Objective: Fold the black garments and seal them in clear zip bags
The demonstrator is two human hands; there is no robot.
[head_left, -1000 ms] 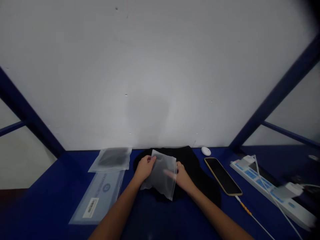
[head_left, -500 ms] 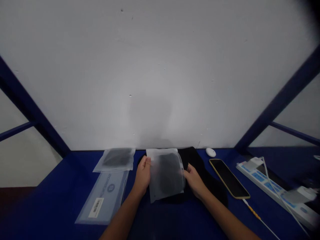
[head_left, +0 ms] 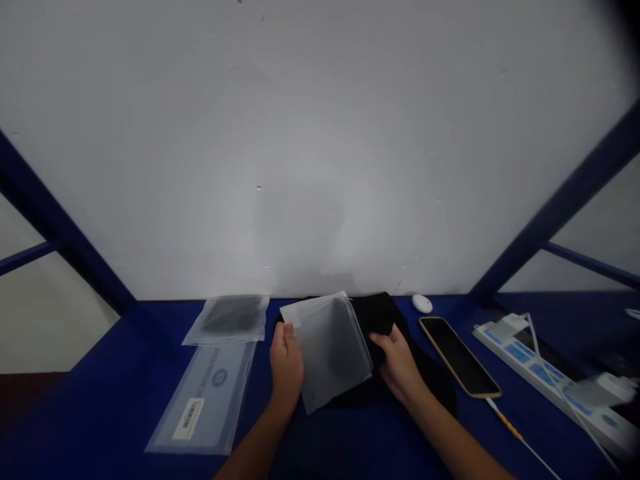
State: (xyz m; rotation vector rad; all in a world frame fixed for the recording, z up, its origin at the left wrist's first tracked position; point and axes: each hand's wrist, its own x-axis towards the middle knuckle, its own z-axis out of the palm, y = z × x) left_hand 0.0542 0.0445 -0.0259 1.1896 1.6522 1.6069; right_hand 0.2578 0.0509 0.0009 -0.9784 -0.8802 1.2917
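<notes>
A frosted plastic bag (head_left: 320,363) with something dark inside its right part is held tilted above the table. My left hand (head_left: 287,367) is closed on its left edge, thumb on top. To the right of the bag, my right hand (head_left: 400,367) is closed with the thumb over black cloth (head_left: 377,307). Whether that bit of cloth is separate from the black cloth lying underneath, I cannot tell. The right hand's lower fingers are partly hidden.
Left lie a second frosted bag with dark contents (head_left: 235,315) and a long clear pouch with a barcode label (head_left: 200,400). Right are a white oval case (head_left: 422,304), a phone (head_left: 460,357) on a cable, and a power strip (head_left: 545,380). A white wall (head_left: 320,147) rises behind the blue table (head_left: 100,400).
The bag has turned, its right side now slanting down to the right. My right hand has come off the bag's right edge and moved slightly right onto black cloth. My left hand still grips the bag.
</notes>
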